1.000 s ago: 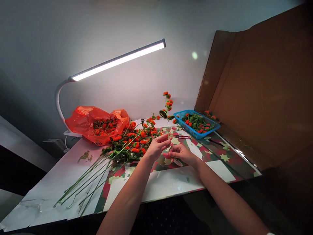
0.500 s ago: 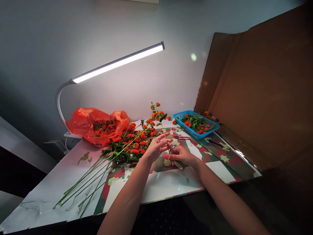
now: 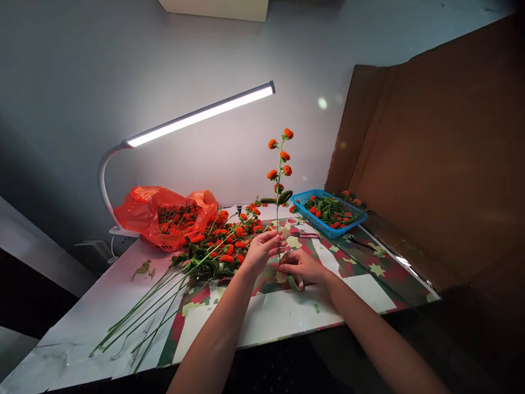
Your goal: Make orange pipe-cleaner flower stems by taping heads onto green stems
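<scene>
An artificial flower stem (image 3: 285, 156) with several orange pom-pom blooms and dark green leaves stands upright above the middle of the table. My left hand (image 3: 262, 253) has its fingers closed around the stem below the leaves. Lower down, my right hand (image 3: 302, 266) pinches the stem's bottom part between thumb and fingertips. A roll of green tape (image 3: 296, 283) hangs just beneath the right hand; its strip cannot be made out. Pink-handled snips (image 3: 304, 235) and a small pale tape roll (image 3: 292, 221) lie beyond my right hand.
Left of my hands lies a heap of orange flower stems (image 3: 227, 246), long stalks toward the front edge. An orange plastic bag (image 3: 137, 210) of flowers stands behind it, under a lit lamp (image 3: 200, 116). A blue basket (image 3: 334, 232) and a cardboard sheet (image 3: 430, 148) are at right.
The flower stem has swung from tilting away to upright, its blooms now higher against the wall. My left fingers have closed around it from a looser, spread pose. The view has tipped up slightly.
</scene>
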A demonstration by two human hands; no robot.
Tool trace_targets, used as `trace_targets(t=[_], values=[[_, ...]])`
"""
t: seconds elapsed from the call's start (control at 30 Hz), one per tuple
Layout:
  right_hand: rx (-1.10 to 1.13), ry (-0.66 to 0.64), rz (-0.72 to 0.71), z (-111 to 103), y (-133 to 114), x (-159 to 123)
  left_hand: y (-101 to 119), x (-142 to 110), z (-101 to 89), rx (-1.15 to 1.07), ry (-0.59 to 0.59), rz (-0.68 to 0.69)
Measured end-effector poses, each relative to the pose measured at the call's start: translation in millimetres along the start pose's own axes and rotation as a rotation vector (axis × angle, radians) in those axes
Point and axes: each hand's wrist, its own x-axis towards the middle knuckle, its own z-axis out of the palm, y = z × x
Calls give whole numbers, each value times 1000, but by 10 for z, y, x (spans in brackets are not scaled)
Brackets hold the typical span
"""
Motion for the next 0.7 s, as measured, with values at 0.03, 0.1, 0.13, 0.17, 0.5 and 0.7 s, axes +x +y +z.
trace_targets(t=[0.03, 0.1, 0.13, 0.17, 0.5, 0.7], values=[[0, 7, -2, -1, 8, 2, -1, 1, -5, 2, -3, 3], [2, 21, -16, -13, 8, 0, -4, 3, -13, 5, -6, 11], [4, 15, -21, -24, -1, -4, -6, 4, -14, 7, -5, 14], [12, -1, -20, -38, -16, -12, -9, 4, -12, 9, -2, 18], [89, -126, 128, -142, -91, -19, -108, 26, 29, 83, 92, 84], [69, -186, 104, -146, -57, 42, -98, 13, 47, 84, 29, 71]])
